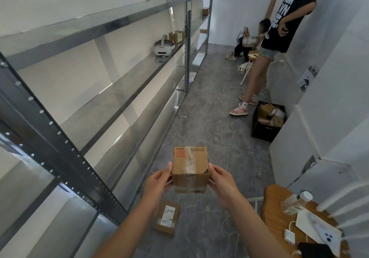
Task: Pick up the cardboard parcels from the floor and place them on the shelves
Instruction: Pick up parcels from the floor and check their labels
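A small cube-shaped cardboard parcel (190,167) with clear tape and an orange label is held in front of me above the floor. My left hand (157,181) grips its left side and my right hand (220,182) grips its right side. A flat cardboard parcel (167,218) with a white label lies on the grey floor below my left forearm. Metal shelves (123,97) run along the left wall, and a brown parcel (176,36) sits on a middle shelf further down.
A white headset (163,47) rests on the middle shelf. A black crate (267,120) of parcels stands by the right wall. A person (279,37) stands in the aisle ahead, another sits behind. A wooden stool (279,203) with a bottle and phones is at bottom right.
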Tool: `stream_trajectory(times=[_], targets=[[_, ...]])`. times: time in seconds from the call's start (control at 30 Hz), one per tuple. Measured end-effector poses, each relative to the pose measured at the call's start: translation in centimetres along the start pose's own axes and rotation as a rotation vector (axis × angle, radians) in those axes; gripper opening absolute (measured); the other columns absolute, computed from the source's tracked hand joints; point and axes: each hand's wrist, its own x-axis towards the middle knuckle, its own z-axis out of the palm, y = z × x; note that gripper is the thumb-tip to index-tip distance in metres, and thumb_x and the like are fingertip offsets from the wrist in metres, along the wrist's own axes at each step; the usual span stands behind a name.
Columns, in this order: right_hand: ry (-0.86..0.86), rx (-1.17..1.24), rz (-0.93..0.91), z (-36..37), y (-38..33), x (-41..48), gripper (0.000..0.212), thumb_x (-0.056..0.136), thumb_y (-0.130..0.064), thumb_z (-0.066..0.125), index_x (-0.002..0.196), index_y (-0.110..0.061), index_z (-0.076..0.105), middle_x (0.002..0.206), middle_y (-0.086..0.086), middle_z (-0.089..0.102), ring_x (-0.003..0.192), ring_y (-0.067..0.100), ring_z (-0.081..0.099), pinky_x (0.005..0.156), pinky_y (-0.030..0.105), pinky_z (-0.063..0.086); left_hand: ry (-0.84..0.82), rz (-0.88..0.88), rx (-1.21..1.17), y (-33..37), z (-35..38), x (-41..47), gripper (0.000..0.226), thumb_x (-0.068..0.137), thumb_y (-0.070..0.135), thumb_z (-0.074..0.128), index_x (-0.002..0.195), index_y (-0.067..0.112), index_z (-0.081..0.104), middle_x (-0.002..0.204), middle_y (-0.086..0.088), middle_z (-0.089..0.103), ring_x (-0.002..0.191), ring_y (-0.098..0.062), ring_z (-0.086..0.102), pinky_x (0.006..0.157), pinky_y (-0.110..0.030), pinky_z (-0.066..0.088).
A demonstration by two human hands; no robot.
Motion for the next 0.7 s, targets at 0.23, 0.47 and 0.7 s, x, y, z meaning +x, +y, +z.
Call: stream_trajectory(times=[0.23,0.47,0.7], targets=[[-0.019,-0.043,0.047,-0.1,0.2,-0.6,0.027,0.099,-0.032,0.051,0.114,-0.017,0.068,0.110,0.004,0.073,0.103,0.019,0.067,0.081,0.029,0.054,-0.008,0.069,0.023,0.1,-0.4,-0.7,0.066,0.061,0.063,0.072,0.115,0.023,0.069,0.113,-0.001,0.075,0.107,-0.017,0.070,0.095,-0.035,0.056],[0.018,0.018,0.065,-0.5,0.3,-0.6,0.027,0.099,-0.035,0.052,0.110,-0.017,0.069,0.107,0.007,0.074,0.102,0.025,0.068,0.091,0.041,0.055,-0.058,0.177,0.178,0.7,-0.3,-2.0,0.048,0.078,0.047,0.072,0.125,0.036,0.065,0.117,0.016,0.069,0.105,0.005,0.062,0.076,-0.013,0.055],[-0.012,0.072,0.008,-0.7,-0.3,-1.0,0.029,0.100,-0.031,0.051,0.108,-0.010,0.068,0.102,0.012,0.075,0.085,0.024,0.069,0.056,0.031,0.055,-0.145,0.182,0.173,0.1,-1.0,-1.8,0.062,0.070,0.046,0.080,0.129,0.039,0.061,0.127,0.018,0.066,0.120,0.003,0.057,0.082,-0.012,0.052]])
